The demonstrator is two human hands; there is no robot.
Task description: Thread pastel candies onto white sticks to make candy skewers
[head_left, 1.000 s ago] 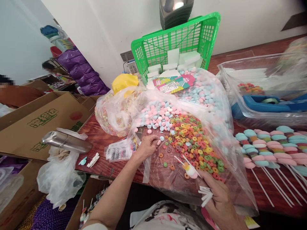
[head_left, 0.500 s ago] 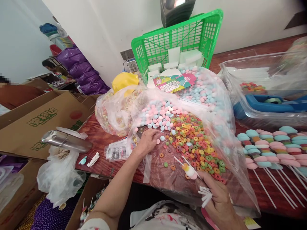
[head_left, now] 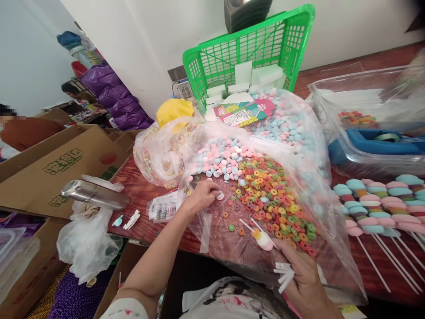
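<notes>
My left hand reaches into an open clear plastic bag and pinches a small pastel candy disc at the edge of a pile of pink, blue and white discs. Beside that pile lies a heap of colourful candy rings. My right hand grips a bundle of white sticks; one stick carries a pink disc and an orange ring near its tip.
Finished candy skewers lie in a row at the right. A green basket, a clear tub with a blue tape holder, more candy bags, a steel flask and cardboard boxes surround the wooden table.
My left hand has shifted slightly along the edge of the disc pile and closed its fingertips on a disc. The right hand stays put with its sticks.
</notes>
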